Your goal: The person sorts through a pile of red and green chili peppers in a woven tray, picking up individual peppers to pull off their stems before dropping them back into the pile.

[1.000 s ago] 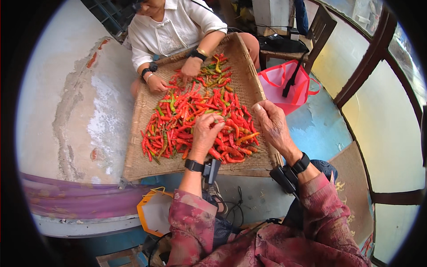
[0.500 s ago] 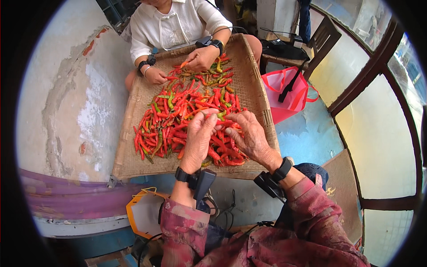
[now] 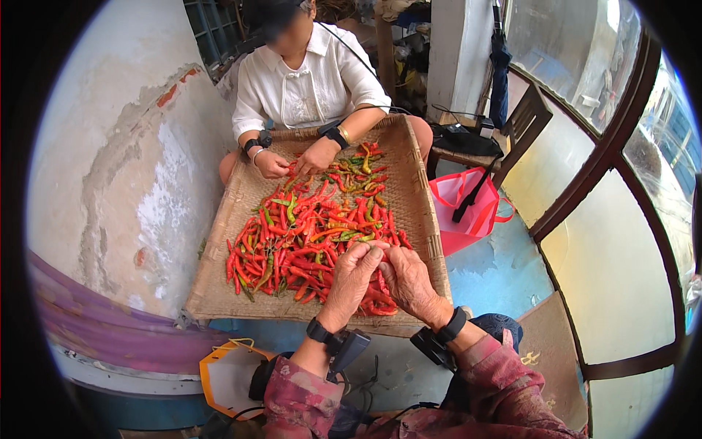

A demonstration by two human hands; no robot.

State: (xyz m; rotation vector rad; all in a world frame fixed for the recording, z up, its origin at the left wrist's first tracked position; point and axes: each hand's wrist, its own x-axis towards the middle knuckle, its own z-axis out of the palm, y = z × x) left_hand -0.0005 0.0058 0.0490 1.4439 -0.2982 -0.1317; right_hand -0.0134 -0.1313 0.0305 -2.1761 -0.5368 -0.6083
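Note:
A woven square tray (image 3: 207, 260) holds a pile of red chilies (image 3: 285, 256) mixed with some green and yellowish ones. At the front right of the pile, my left hand (image 3: 351, 282) and my right hand (image 3: 409, 285) meet with fingers pinched on what looks like a red chili, partly hidden by the fingertips. Both wrists wear black straps with devices. At the far end of the tray, a co-worker's hands (image 3: 316, 155) are down among the sparser chilies.
A seated person in a white shirt (image 3: 307, 77) faces me. At the right stand a wooden chair (image 3: 523, 132) with black items, a pink bag (image 3: 472, 227) and framed windows (image 3: 599, 256). A worn wall (image 3: 124, 205) borders the left. An orange-edged paper bag (image 3: 230, 377) is below the tray.
My right hand has left the tray's right rim and joined my left hand over the pile. The co-worker's hands shifted slightly among the chilies. The view has tilted up, so everything appears lower.

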